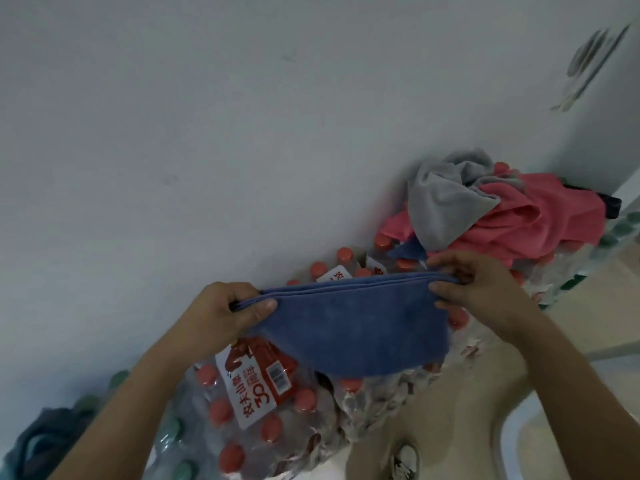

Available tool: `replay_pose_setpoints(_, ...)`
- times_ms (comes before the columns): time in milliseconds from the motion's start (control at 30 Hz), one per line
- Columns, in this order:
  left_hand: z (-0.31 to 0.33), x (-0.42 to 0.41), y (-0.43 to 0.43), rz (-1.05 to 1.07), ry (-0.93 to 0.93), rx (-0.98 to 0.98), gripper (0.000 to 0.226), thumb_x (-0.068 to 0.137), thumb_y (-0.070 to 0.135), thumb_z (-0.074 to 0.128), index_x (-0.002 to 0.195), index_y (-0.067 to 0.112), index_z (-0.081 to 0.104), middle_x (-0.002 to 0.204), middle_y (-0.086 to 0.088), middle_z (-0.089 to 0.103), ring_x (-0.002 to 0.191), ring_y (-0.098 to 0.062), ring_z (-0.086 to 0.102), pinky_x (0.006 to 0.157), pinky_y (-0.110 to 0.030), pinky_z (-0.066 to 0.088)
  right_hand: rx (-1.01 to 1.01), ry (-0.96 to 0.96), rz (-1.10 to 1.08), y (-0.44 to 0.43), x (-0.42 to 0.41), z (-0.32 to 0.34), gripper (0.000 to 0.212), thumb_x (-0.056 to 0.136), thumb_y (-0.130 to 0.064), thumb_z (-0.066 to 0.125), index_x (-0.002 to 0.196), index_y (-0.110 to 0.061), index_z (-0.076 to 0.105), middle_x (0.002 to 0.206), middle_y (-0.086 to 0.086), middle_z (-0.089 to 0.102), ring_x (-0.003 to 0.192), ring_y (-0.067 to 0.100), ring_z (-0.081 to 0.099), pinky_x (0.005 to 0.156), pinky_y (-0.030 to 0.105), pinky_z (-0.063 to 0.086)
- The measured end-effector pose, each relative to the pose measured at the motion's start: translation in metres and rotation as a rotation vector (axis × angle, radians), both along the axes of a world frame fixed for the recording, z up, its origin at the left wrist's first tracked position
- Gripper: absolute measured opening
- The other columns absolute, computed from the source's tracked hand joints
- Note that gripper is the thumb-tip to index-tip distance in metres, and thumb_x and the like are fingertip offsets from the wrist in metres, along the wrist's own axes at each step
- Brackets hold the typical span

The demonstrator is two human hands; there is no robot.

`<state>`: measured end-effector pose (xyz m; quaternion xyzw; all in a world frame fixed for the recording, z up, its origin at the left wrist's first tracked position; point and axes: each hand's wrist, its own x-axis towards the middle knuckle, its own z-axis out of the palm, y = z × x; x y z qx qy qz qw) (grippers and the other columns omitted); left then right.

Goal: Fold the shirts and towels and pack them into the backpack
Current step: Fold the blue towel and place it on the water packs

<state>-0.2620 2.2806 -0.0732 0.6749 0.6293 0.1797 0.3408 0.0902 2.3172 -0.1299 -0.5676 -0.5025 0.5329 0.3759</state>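
The left hand point(231, 306) pinched one top corner of the blue towel point(353, 323), thumb on the near face, fingers curled behind. The right hand point(464, 282) pinched the other corner likewise. Both forearms reached up and outward, stretching the doubled towel above shrink-wrapped red-capped bottle packs point(263, 417).

blue towel point(353, 327): matt, napped cloth
grey towel point(440, 199): soft matt cloth
pink shirt point(540, 220): smooth cloth
bottle packs point(277, 427): glossy crinkled plastic wrap
wall point(207, 133): matt, smooth
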Motion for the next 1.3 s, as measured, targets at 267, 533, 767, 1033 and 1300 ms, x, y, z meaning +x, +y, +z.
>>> replay_pose_setpoints(267,0.037,-0.025,-0.105,0.075,-0.212,0.063,0.048,0.095,0.049,0.036,0.082,0.024,0.075,0.077,0.000,0.074,0.072,-0.017,0.070,0.066,-0.028,0.054,0.158,-0.194,0.229,-0.042,-0.028,0.057,0.010,0.087,-0.007,0.064,0.088,-0.013,0.072,0.083,0.006,0.072,0.077,0.025,0.068,0.068,0.039,0.057)
replay_pose_setpoints(533,-0.002,-0.045,-0.158,0.191,-0.377,0.087,0.044,0.092,0.043,0.053,0.073,0.006,0.066,0.068,-0.005,0.064,0.065,-0.010,0.055,0.060,-0.027,0.040,0.310,-0.533,0.276,-0.072,-0.060,0.090,0.008,0.084,-0.010,0.068,0.081,-0.016,0.072,0.069,-0.010,0.066,0.065,0.004,0.059,0.054,0.015,0.044)
replay_pose_setpoints(767,-0.083,-0.049,-0.090,0.631,-0.065,0.155,0.006,0.086,0.024,0.068,0.081,0.023,0.066,0.084,0.003,0.069,0.082,-0.014,0.062,0.069,-0.021,0.041,0.329,-0.813,0.137,0.007,-0.120,-0.009,0.013,0.086,-0.012,0.059,0.093,-0.008,0.070,0.094,0.014,0.070,0.089,0.033,0.063,0.078,0.035,0.048)
replay_pose_setpoints(1033,-0.103,-0.049,-0.061,0.922,0.159,0.030,0.040,0.086,0.051,0.057,0.075,0.013,0.055,0.068,-0.004,0.060,0.075,-0.031,0.061,0.067,-0.034,0.046,0.412,-0.779,0.091,0.036,-0.145,-0.050,0.021,0.086,-0.004,0.052,0.103,-0.005,0.064,0.105,0.023,0.061,0.096,0.038,0.059,0.082,0.041,0.045)
replay_pose_setpoints(1300,-0.092,-0.007,-0.118,0.811,-0.173,0.049,0.035,0.083,0.023,0.072,0.103,0.034,0.045,0.099,0.020,0.058,0.088,-0.006,0.059,0.073,-0.024,0.049,0.752,-1.045,0.591,-0.032,-0.186,-0.054,0.059,0.090,-0.048,0.032,0.136,-0.017,0.051,0.142,0.010,0.048,0.132,0.028,0.045,0.101,0.048,0.041)
